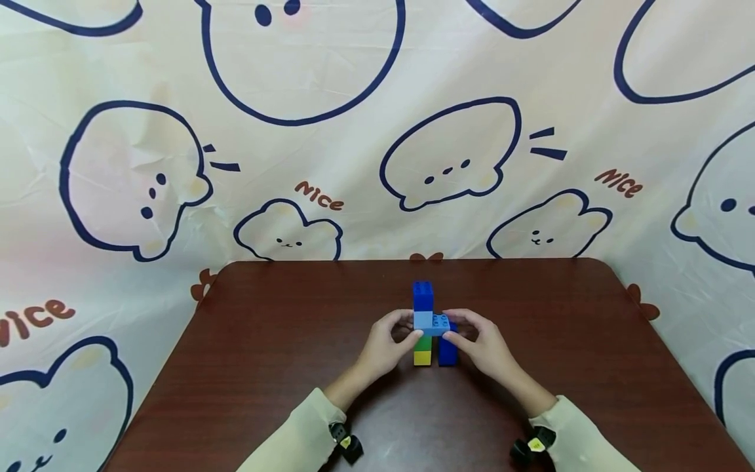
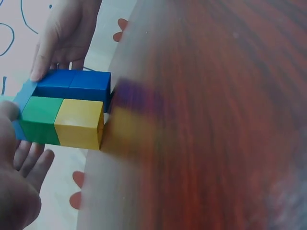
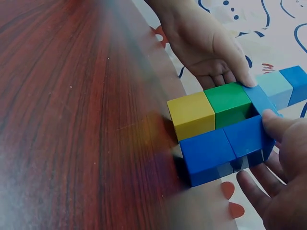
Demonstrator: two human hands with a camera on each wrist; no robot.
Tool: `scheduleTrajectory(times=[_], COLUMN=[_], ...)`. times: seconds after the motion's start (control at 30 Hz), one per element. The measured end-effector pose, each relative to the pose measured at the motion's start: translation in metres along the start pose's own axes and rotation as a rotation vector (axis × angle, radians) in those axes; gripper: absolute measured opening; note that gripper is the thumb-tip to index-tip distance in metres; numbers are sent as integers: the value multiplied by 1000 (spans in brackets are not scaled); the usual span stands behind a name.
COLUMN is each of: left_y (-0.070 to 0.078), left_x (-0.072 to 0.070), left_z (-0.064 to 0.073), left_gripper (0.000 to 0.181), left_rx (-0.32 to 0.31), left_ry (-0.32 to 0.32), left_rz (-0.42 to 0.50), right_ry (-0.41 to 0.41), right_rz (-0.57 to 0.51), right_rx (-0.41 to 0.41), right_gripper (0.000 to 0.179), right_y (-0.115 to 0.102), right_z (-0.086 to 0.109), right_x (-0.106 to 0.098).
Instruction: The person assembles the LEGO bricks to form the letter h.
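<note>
A toy-brick structure stands on the brown table. Its left column has a yellow brick [image 1: 422, 358] at the bottom and a green brick [image 1: 423, 343] above. Two stacked dark blue bricks [image 3: 208, 155] form the right column. Across both tops lies a medium-blue bridging brick [image 1: 438, 330], with studs showing at its right. A pale blue brick [image 3: 276, 86] and another dark blue brick [image 1: 423, 296] rise over its left end. My left hand [image 1: 383, 344] pinches the bridging brick's left end, thumb in front. At the other end, my right hand [image 1: 488, 346] pinches it, thumb at its edge.
The brown table [image 1: 265, 341] reaches back to a cream cloth [image 1: 354, 157] printed with cartoon outlines, which also hangs along both sides. Long pale sleeves [image 1: 301, 429] cover both forearms, with a small black camera [image 1: 348, 446] at the left wrist and another [image 1: 531, 446] at the right.
</note>
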State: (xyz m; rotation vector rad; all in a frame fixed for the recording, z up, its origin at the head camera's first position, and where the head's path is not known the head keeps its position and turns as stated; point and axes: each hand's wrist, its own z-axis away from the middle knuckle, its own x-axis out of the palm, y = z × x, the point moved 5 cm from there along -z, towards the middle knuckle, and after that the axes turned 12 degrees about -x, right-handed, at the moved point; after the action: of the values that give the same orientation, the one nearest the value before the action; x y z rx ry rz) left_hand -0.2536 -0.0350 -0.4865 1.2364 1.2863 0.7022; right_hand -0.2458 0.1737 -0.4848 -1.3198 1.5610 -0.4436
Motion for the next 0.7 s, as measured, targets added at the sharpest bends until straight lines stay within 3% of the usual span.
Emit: scheduleTrajectory(times=[0.23,0.4,0.5,0.63,0.7], left_y=[3,31,27,0,-2], left_x=[2,-2,-3,1,1], left_z=[-1,6,5,-2,-1], left_gripper=[38,42,47,52,51], left_rx=[6,-3,-2,-6,-6], left_ry=[65,82,95,97,86], left_rz=[-14,-9,2,-13,-30], right_ry=[-9,-30,-28,-23,-23], right_rz=[37,43,48,59,61], right_rx=[13,16,24,44,62], right_gripper=[46,54,55,52,50], right_y=[-1,0,1,2,4], right_z=[-2,-3,-3,-3,-1], right_x=[2,5,6,6,6])
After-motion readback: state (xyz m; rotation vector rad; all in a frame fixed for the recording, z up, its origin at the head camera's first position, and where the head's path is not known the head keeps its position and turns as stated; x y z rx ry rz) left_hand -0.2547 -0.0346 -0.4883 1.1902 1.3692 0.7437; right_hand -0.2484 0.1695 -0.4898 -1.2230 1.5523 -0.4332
